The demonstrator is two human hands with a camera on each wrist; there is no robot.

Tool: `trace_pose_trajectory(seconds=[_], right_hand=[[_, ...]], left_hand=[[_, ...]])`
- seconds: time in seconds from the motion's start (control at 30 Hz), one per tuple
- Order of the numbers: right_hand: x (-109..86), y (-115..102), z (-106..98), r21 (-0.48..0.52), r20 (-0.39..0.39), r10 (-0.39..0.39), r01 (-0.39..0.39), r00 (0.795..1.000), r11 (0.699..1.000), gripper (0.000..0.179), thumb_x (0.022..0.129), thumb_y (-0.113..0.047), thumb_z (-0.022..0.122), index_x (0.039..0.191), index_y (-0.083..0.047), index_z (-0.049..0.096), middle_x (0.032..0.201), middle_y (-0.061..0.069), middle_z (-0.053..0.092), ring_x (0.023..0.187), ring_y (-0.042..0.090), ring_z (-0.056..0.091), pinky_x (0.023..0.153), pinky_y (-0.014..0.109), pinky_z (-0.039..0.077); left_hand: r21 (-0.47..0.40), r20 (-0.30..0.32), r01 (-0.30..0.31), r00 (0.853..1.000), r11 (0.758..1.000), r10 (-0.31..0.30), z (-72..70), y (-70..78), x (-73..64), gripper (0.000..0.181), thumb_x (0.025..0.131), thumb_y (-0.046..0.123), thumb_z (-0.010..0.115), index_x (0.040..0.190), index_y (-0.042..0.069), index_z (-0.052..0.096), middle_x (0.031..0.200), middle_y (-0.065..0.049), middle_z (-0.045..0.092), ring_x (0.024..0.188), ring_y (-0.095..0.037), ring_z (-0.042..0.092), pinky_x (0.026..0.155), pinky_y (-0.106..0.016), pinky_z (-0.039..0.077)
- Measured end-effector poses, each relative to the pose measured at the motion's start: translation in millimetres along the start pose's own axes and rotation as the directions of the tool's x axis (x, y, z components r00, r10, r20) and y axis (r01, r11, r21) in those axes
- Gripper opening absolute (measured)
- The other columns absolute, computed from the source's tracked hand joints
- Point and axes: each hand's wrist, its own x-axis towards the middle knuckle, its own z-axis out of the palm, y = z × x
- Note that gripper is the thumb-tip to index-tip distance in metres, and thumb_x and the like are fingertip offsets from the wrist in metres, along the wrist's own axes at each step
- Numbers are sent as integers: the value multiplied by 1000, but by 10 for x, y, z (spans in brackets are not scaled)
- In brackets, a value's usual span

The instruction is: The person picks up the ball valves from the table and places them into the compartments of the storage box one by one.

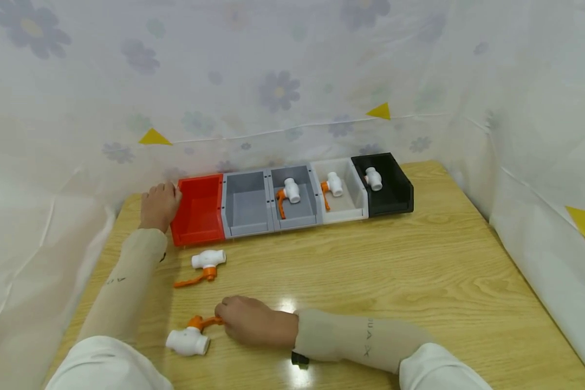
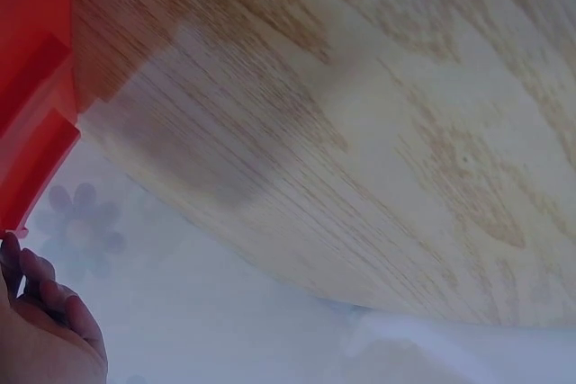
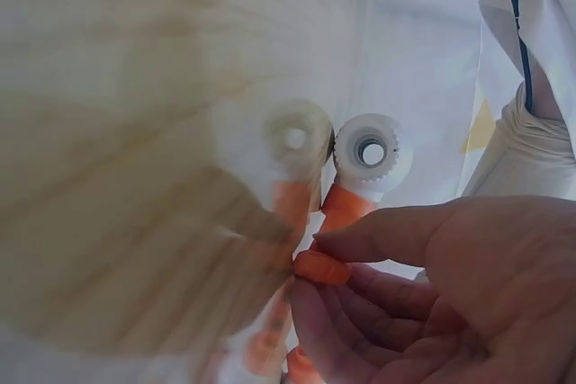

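My right hand pinches the orange lever of a white ball valve low on the table. In the right wrist view, thumb and fingertips close on the lever's end, and the valve's round open port faces the camera. At the far left, my left hand grips the left rim of a red bin; its curled fingers meet the bin's edge in the left wrist view. A second ball valve with an orange lever lies in front of the red bin.
Joined to the red bin are a grey bin, another grey bin, a white bin and a black bin. The last three each hold one valve. A sheet hangs behind the wooden table.
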Motion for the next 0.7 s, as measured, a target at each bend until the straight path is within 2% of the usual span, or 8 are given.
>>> trace_pose_trajectory(seconds=[0.13, 0.3, 0.37, 0.43, 0.47, 0.5, 0.63, 0.7], right_hand=[[22, -25, -8, 28, 9, 35, -35, 999, 999, 10, 82, -11, 63, 92, -13, 63, 78, -9, 57, 67, 1, 51, 57, 14, 40], [27, -73, -67, 168, 65, 105, -114, 992, 979, 10, 84, -16, 62, 92, -14, 57, 67, -11, 50, 53, -1, 44, 48, 14, 36], [25, -79, -76, 261, 109, 125, -149, 986, 954, 12, 86, -18, 61, 97, -15, 56, 66, -12, 50, 51, -2, 42, 47, 14, 37], [24, -73, -73, 399, 168, 132, -190, 977, 897, 14, 88, -17, 59, 101, -14, 56, 66, -12, 54, 51, -2, 46, 49, 14, 40], [25, -68, -62, 482, 199, 135, -217, 971, 849, 14, 89, -16, 59, 102, -13, 56, 66, -11, 56, 52, -1, 49, 51, 14, 42], [26, -62, -51, 578, 228, 136, -246, 964, 778, 14, 89, -14, 59, 102, -11, 56, 66, -8, 58, 53, 0, 53, 52, 16, 45], [43, -54, 12, 842, 325, 152, -359, 933, 403, 8, 89, -8, 59, 95, -6, 56, 68, 5, 64, 56, 13, 63, 54, 28, 52], [59, -57, 35, 884, 362, 164, -394, 918, 251, 6, 88, -9, 60, 90, -4, 58, 70, 9, 64, 55, 17, 63, 54, 32, 53]], left_hand=[[-5, 0, 2, 1000, 1000, -2, 10, 12, -5, 34, 99, 28, 25, 91, 0, 42, 85, -21, 49, 84, -41, 46, 72, -52, 33], [-3, -1, 2, 1000, 1000, -2, 19, 16, -9, 34, 99, 28, 25, 90, 0, 42, 85, -20, 48, 84, -41, 46, 72, -52, 33], [-4, -7, 0, 1000, 1000, 0, 8, 19, -11, 33, 99, 27, 25, 90, 0, 42, 85, -20, 48, 85, -41, 46, 72, -52, 33], [-7, -12, -3, 1000, 1000, 3, -3, 19, -12, 33, 99, 26, 26, 90, -1, 42, 85, -21, 48, 84, -42, 46, 72, -52, 33], [-7, -11, -3, 1000, 1000, 3, -8, 19, -13, 33, 99, 27, 26, 90, -1, 42, 85, -20, 48, 84, -42, 46, 72, -52, 33], [-8, -10, -3, 1000, 1000, 3, -14, 22, -15, 34, 99, 27, 26, 90, -1, 43, 84, -21, 48, 84, -42, 46, 72, -53, 33], [-7, 4, 2, 1000, 1000, -2, -23, 23, -17, 35, 100, 28, 25, 92, -2, 43, 85, -21, 48, 85, -42, 46, 73, -53, 33], [-8, 10, 5, 1000, 1000, -5, -27, 24, -16, 36, 100, 28, 25, 92, -2, 43, 86, -21, 48, 85, -42, 46, 73, -53, 33]])
